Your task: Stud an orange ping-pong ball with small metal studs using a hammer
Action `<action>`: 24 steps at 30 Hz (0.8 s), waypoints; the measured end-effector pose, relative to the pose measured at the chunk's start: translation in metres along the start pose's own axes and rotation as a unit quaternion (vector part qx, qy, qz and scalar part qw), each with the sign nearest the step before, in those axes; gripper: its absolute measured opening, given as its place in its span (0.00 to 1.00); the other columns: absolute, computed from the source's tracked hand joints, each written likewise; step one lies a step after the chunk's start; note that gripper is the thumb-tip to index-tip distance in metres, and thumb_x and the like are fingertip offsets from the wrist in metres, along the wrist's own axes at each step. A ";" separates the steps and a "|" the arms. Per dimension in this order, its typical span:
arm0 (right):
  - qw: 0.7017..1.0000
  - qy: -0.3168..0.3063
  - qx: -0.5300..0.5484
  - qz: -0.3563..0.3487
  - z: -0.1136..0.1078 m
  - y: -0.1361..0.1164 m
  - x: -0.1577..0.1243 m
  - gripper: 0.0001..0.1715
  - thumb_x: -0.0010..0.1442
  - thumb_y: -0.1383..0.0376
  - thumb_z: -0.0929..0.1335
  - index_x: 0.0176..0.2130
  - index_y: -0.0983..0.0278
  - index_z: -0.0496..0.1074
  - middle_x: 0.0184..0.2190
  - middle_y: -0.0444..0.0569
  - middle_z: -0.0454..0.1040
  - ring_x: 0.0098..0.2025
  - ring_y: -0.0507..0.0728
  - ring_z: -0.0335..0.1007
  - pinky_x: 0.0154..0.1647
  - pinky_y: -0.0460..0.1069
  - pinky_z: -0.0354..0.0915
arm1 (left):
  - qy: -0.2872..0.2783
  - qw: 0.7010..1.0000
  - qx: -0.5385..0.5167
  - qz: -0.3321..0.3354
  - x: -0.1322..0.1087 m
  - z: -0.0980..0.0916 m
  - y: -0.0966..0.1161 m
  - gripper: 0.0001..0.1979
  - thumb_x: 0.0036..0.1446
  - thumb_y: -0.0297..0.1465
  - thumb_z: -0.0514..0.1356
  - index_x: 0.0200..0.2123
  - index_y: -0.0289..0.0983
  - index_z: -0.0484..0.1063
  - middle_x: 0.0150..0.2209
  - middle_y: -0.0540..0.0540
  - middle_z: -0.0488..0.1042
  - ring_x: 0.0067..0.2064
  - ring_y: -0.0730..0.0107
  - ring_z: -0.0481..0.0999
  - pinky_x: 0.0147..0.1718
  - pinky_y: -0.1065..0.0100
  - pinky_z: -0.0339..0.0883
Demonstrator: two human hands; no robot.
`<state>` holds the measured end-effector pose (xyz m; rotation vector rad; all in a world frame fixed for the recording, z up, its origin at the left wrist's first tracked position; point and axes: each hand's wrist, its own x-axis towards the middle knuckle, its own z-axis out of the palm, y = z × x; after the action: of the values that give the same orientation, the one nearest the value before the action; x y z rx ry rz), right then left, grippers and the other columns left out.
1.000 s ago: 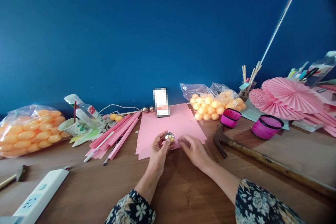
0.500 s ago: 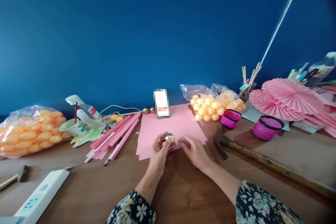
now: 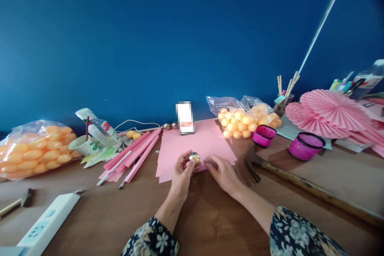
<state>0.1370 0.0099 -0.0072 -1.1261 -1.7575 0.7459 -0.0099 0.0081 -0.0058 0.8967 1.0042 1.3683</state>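
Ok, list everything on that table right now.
small ball: one, shiny silver-gold, in left fingertips
pink paper: few sheets, pink, centre
bags of balls: two, orange, far left, back right
tubs: two, magenta, right of paper
hammers: two, wooden-handled, large right, small left edge
folded strips: bundle, pink, left of paper
paper fans: several, pink, far right
power strip: one, white, front left
left hand: pinching the small ball
right hand: fingers curled on paper edge
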 end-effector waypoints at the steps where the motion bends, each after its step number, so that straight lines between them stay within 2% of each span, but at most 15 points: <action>1: 1.000 0.000 -0.001 0.002 0.000 0.000 0.000 0.08 0.56 0.68 0.61 0.32 0.63 0.68 0.30 0.45 0.73 0.33 0.53 0.69 0.35 0.46 0.62 | 0.001 1.000 -0.001 -0.001 0.000 0.000 0.000 0.22 0.47 0.35 0.60 0.46 0.36 0.64 0.40 0.42 0.72 0.36 0.68 0.75 0.43 0.61 0.66; 18: 1.000 -0.009 0.002 0.005 0.000 -0.001 0.000 0.08 0.57 0.68 0.60 0.32 0.63 0.68 0.30 0.46 0.73 0.33 0.53 0.68 0.35 0.46 0.62 | 0.009 1.000 0.005 -0.008 -0.001 0.001 0.002 0.23 0.46 0.35 0.61 0.46 0.35 0.63 0.40 0.40 0.72 0.36 0.67 0.75 0.42 0.61 0.66; 24: 1.000 0.006 0.011 0.009 0.002 0.001 -0.001 0.08 0.56 0.69 0.60 0.32 0.63 0.68 0.29 0.46 0.73 0.32 0.53 0.68 0.34 0.46 0.62 | 0.015 1.000 0.001 -0.004 -0.002 0.002 0.002 0.22 0.46 0.35 0.61 0.45 0.35 0.64 0.39 0.41 0.72 0.36 0.66 0.75 0.41 0.59 0.67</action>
<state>0.1356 0.0096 -0.0093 -1.1314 -1.7273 0.7669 -0.0085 0.0058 -0.0030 0.8738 1.0316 1.3782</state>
